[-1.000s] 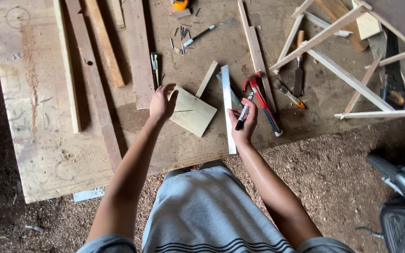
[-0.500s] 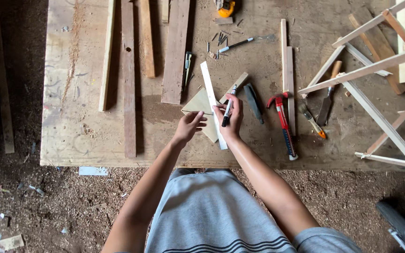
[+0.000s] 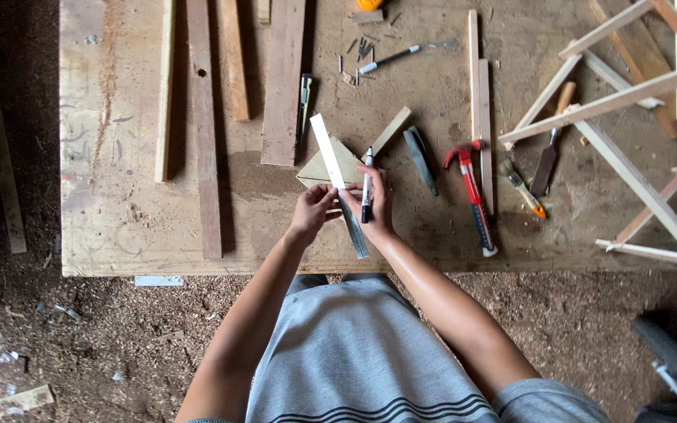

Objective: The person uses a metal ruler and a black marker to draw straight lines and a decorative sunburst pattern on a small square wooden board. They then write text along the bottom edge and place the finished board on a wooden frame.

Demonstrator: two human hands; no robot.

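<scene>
My left hand (image 3: 311,213) and my right hand (image 3: 376,210) meet over the near part of the plywood workbench (image 3: 127,211). Between them runs a long pale metal ruler (image 3: 329,150), slanting from the upper left down towards the bench's front edge. The fingers of my left hand pinch the ruler's side. In my right hand is a black marker (image 3: 367,182), held upright with its tip pointing away from me, and that hand also rests against the ruler. Under the ruler's far half lies a small light plywood piece (image 3: 348,163).
A red-handled hammer (image 3: 472,184), a dark blade (image 3: 420,159), a small screwdriver (image 3: 522,188) and a wood-handled chisel (image 3: 550,157) lie right of my hands. Planks (image 3: 284,78) and slats (image 3: 201,133) lie at left, nails (image 3: 360,52) at the back, a slat frame (image 3: 628,117) at right. Sawdust covers the floor.
My left hand has left the plywood piece and come to the ruler. The ruler has tilted and come nearer the bench's front edge. The view has shifted.
</scene>
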